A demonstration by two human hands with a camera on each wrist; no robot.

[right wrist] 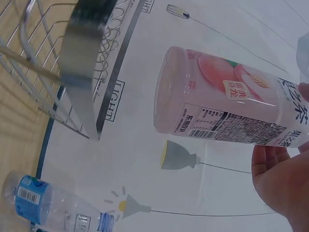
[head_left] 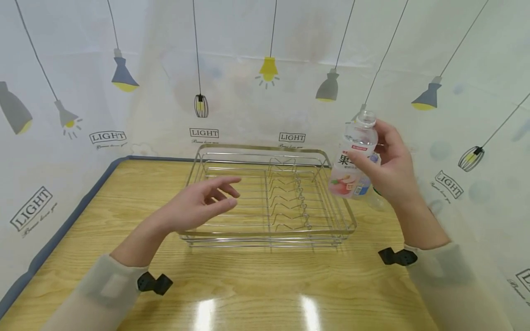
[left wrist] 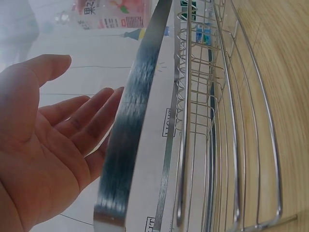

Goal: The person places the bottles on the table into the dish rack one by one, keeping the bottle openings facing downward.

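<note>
My right hand (head_left: 395, 165) grips an uncapped clear plastic drink bottle (head_left: 360, 138) with a pink peach label. It holds the bottle nearly upright, slightly tilted, above the right rim of a silver wire dish rack (head_left: 271, 233). Seen from the right wrist, the bottle's pink base (right wrist: 169, 92) points toward the rack. My left hand (head_left: 203, 204) hovers at the rack's front left corner with nothing in it, fingers relaxed and thumb apart. From the left wrist, the palm (left wrist: 43, 159) shows beside the rack's flat metal rim (left wrist: 130, 116).
Beyond the rack's right side stands a clear water bottle (right wrist: 63, 205) with a blue label and cap, mostly hidden by my right hand in the head view. Wavy wire dividers (head_left: 285, 197) run inside the rack. A lamp-patterned sheet (head_left: 240, 115) surrounds the wooden table (head_left: 248, 280).
</note>
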